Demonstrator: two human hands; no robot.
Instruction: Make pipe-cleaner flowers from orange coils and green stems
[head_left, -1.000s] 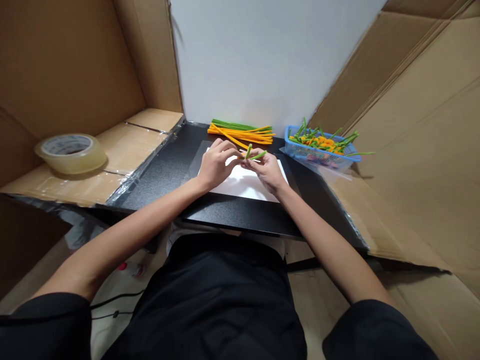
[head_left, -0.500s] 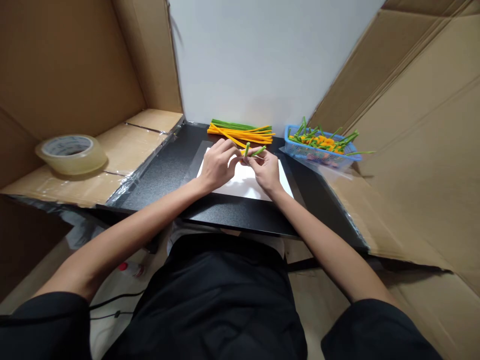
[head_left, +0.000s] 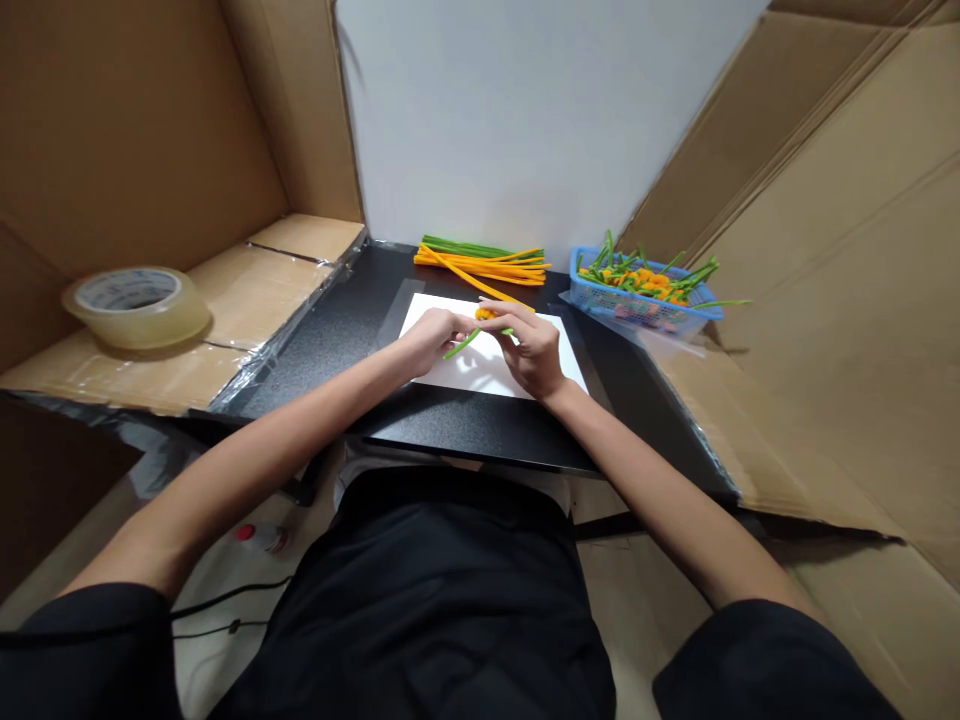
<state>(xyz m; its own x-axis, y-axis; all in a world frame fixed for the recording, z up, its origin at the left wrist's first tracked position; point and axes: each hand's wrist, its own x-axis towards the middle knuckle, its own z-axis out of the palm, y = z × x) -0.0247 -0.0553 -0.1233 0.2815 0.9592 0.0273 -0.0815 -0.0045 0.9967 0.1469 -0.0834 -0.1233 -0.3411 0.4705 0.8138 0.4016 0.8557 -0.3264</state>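
Above a white sheet [head_left: 465, 372], both hands meet around a small pipe-cleaner flower [head_left: 485, 314] with an orange head and green ends. One green end slants down left between the hands; another shows under the right fingers. My left hand [head_left: 433, 342] has its fingers closed at the flower's left side, their tips partly hidden. My right hand [head_left: 532, 350] grips it from the right, fingers bent over the top. Just beyond, a loose orange pipe cleaner [head_left: 480, 283] slants out from a bundle of orange pipe cleaners [head_left: 480, 267] lying before green pipe cleaners [head_left: 480, 246].
A blue basket [head_left: 637, 309] of green and orange pipe-cleaner pieces stands at the back right of the black table [head_left: 322, 330]. On the cardboard ledge to the left lies a roll of clear tape [head_left: 139, 308]. Cardboard walls flank both sides; a red-capped bottle [head_left: 261, 537] is below.
Both hands have turned and come slightly nearer to me. The orange head now shows between them, and a green end points down left instead of up. The right fingers now reach over the flower.
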